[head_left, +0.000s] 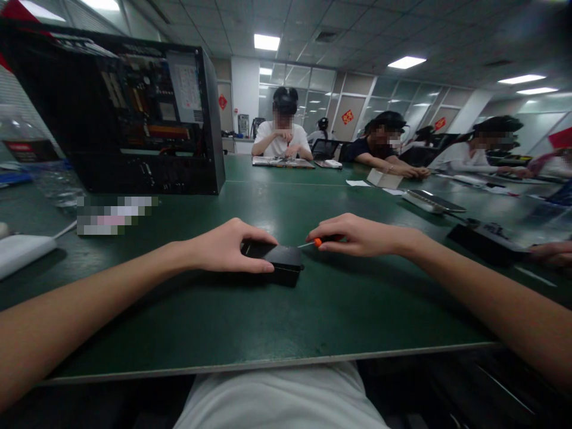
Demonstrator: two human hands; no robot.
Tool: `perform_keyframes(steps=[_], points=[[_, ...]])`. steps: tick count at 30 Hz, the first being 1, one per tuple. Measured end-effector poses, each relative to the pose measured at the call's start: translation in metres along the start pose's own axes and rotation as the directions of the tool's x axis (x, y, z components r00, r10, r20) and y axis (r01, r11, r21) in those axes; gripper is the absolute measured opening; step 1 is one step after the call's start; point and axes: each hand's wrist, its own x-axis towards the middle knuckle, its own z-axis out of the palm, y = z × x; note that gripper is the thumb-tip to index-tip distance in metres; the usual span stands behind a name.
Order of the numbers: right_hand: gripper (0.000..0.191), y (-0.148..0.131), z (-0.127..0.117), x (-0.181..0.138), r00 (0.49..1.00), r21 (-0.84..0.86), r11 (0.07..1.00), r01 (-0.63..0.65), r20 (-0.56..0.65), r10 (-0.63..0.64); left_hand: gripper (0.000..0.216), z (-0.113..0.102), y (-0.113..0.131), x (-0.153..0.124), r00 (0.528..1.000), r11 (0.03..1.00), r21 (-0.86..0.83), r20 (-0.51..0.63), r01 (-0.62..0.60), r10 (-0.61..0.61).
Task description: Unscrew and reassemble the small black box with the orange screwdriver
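Inward from the green desk (250, 328)'s near edge, the left hand (230, 247) is clamping its grip on an oblong black box (279, 259). The right hand (346, 235)'s grip is clasping an orange-and-black-handled screwdriver (317, 242), its metal shaft pointing at the box's right end. Farther inward and left, a black open-sided computer case (210, 119) is standing.

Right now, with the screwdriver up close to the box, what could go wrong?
The screwdriver points at the right end of the box; if it slips, it could scratch the casing or jab the left hand, whose thumb and fingers reach toward that end.

Only the left hand steadies the box on the shiny table, so a hard push from the right hand might slide or twist it.
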Motion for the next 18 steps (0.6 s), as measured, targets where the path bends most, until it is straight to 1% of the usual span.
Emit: perform_keyframes(steps=[2,4,8,10,14,16,18], points=[[0.038,-0.004,0.004,0.000,0.999,-0.048,0.998,0.033,-0.041,-0.035,0.051,0.002,-0.003,0.000,0.999,1.000,-0.010,-0.037,0.014,-0.015],[0.037,-0.011,0.010,0.001,0.995,-0.116,0.992,0.051,-0.084,-0.061,0.051,0.010,-0.003,0.001,0.994,1.000,-0.019,-0.106,0.023,-0.025],[0.035,-0.022,0.022,0.005,0.979,-0.244,0.969,0.036,-0.185,-0.083,0.049,0.026,0.003,0.002,0.982,0.999,-0.010,-0.182,0.049,-0.050],[0.034,-0.021,0.025,0.006,0.972,-0.261,0.964,0.043,-0.212,-0.101,0.047,0.029,0.005,0.002,0.978,0.999,-0.009,-0.201,0.053,-0.053],[0.032,-0.011,0.028,0.006,0.955,-0.249,0.965,0.077,-0.261,-0.144,0.046,0.029,0.005,0.003,0.971,0.998,-0.025,-0.233,0.051,-0.055],[0.032,-0.008,0.032,0.006,0.941,-0.290,0.955,0.063,-0.300,-0.153,0.046,0.029,0.004,0.003,0.965,0.998,-0.039,-0.257,0.049,-0.057],[0.032,-0.008,0.037,0.006,0.929,-0.370,0.929,0.023,-0.336,-0.157,0.046,0.031,0.003,0.003,0.959,0.998,-0.049,-0.276,0.048,-0.060]])
